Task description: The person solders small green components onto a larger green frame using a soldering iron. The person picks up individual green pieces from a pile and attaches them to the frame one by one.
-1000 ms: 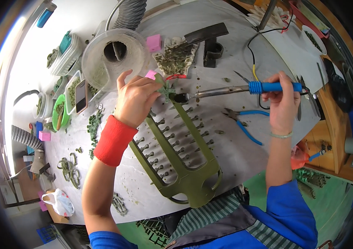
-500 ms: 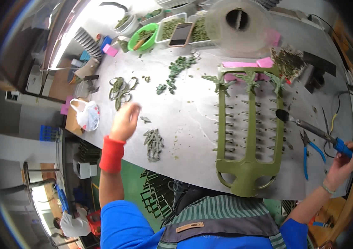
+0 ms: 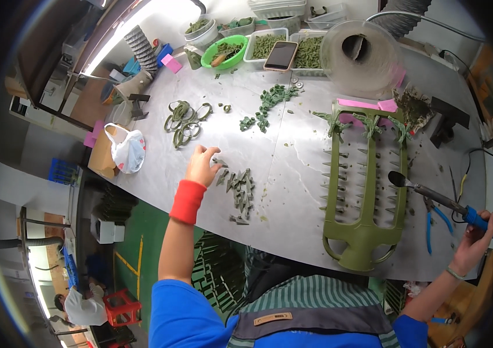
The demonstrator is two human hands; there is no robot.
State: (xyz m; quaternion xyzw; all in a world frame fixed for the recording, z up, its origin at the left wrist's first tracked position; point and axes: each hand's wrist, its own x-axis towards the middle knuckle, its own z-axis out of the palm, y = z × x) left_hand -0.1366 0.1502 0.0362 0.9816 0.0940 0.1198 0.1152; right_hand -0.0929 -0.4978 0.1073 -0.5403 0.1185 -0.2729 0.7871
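Observation:
My left hand (image 3: 201, 167), above a red wristband, reaches over the table with thumb and fingers curved apart. Its fingertips are beside a small dark-green pointed piece (image 3: 220, 163), with no clear grip on it. Just right of the hand lies a loose pile of similar pointed pieces (image 3: 239, 190). In my right hand (image 3: 474, 243) is the blue handle of a soldering iron (image 3: 441, 199) with a dark, spoon-shaped tip. That tip is over the right bar of an olive-green plastic frame (image 3: 368, 226), which has rows of pointed pieces along its bars and green knotted clusters across its far end.
Green loops (image 3: 187, 123) and small green bits (image 3: 272, 100) lie farther back. Tubs of green parts (image 3: 267, 43), a green bowl (image 3: 223, 51), a phone (image 3: 281, 55) and a clear round container (image 3: 362, 64) line the back. Pliers (image 3: 430, 226) and a black stand (image 3: 446, 123) are at right.
My left hand has come right toward the pointed pieces, its fingers now spread. Their pile looks looser. My right hand still holds the soldering iron, and the whole view has shifted a little.

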